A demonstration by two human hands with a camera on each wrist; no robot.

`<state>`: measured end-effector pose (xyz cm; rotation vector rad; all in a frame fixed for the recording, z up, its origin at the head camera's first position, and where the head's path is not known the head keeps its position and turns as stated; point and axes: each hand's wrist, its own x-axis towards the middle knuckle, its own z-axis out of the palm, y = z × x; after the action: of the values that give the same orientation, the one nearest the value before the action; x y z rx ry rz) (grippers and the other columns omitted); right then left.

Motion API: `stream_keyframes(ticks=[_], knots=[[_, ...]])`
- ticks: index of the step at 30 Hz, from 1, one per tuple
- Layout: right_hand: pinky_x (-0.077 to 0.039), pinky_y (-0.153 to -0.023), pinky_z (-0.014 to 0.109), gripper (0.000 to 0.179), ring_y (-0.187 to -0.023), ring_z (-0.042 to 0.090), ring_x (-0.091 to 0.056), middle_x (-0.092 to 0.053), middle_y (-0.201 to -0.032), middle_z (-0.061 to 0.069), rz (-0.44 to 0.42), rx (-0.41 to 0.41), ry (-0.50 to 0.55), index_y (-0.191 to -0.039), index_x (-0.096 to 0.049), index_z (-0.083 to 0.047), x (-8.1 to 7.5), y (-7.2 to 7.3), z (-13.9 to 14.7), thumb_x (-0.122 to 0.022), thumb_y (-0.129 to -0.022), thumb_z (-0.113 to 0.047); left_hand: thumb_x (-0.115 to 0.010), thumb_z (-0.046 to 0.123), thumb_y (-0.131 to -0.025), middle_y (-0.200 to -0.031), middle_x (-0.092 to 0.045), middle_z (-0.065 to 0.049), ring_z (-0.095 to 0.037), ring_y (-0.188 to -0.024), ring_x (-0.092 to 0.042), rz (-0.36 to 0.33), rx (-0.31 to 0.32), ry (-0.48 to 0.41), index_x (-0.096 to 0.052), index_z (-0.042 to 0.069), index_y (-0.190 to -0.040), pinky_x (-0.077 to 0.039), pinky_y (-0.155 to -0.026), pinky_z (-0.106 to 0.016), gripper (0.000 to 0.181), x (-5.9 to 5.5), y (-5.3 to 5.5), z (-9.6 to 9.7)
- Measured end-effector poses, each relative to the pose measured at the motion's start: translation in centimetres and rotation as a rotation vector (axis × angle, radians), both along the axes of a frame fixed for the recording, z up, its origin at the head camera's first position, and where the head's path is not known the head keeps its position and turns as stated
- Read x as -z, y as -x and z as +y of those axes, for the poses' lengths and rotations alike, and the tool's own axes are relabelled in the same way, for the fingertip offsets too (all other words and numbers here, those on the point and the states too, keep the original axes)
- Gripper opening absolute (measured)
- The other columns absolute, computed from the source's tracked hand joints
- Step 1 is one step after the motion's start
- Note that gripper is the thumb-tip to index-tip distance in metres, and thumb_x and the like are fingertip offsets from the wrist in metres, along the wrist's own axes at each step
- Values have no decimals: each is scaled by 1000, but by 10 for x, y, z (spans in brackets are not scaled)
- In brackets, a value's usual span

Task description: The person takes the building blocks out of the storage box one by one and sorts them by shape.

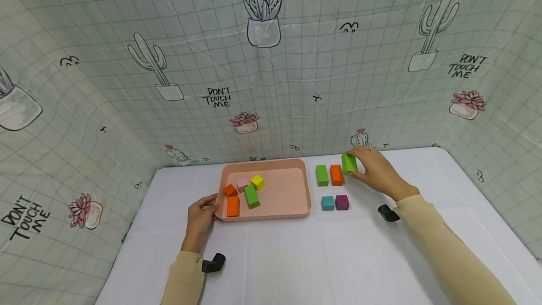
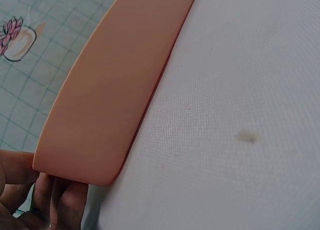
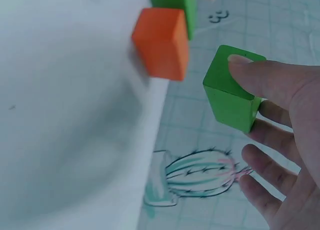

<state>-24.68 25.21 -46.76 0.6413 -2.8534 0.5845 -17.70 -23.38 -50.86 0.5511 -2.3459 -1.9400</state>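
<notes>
The right hand has its fingers clamped on a green block, with the thumb on one end and fingertips at the opposite end; two more fingers stand clear of it in the right wrist view. Just left of those fingers stands an orange block, and a little farther left is a second green block. Nearer the person than the right fingers, a purple cube and a teal cube sit side by side on the white bench.

The left hand is at the left end of a pink tray; as far as its partly cropped wrist view shows, the fingers are curled and clamped on the tray's edge. Inside the tray, a small orange cube and a long orange piece are nearest the left fingers, just beside each other. Farther right from those fingers are a pink cube, a long green piece and a yellow cube.

Both arms wear beige sleeves, and beyond both sets of fingers hangs a checked cloth printed with potted plants.
</notes>
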Motion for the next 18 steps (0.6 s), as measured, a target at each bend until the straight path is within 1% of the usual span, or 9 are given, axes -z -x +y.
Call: stream_keyframes(ticks=[5, 9, 18], knots=[[-42, -110, 66, 62, -129, 47, -52, -61, -141, 26, -35, 24, -26, -141, -59, 5, 15, -3, 11, -87, -87, -8, -60, -8, -100, -111, -62, -17, -8, -70, -56, 4, 2, -10, -64, -14, -134, -52, -59, -16, 35, -1, -1, 1], [-43, -110, 64, 61, -126, 46, -53, -61, -142, 25, -73, 25, -51, -142, -59, 4, 24, -3, 12, -86, -89, -11, -61, -7, -100, -110, -62, -16, -8, -69, -56, -3, -7, -12, -64, -14, -134, -51, -59, -16, 35, -2, -1, 2], [-43, -110, 65, 60, -126, 47, -54, -63, -139, 24, -99, 1, -77, -140, -60, 3, 33, -2, 10, -86, -88, -12, -61, -5, -101, -114, -60, -19, -8, -71, -55, -22, -17, -14, -65, -12, -135, -51, -60, -16, 34, -3, -1, 2]])
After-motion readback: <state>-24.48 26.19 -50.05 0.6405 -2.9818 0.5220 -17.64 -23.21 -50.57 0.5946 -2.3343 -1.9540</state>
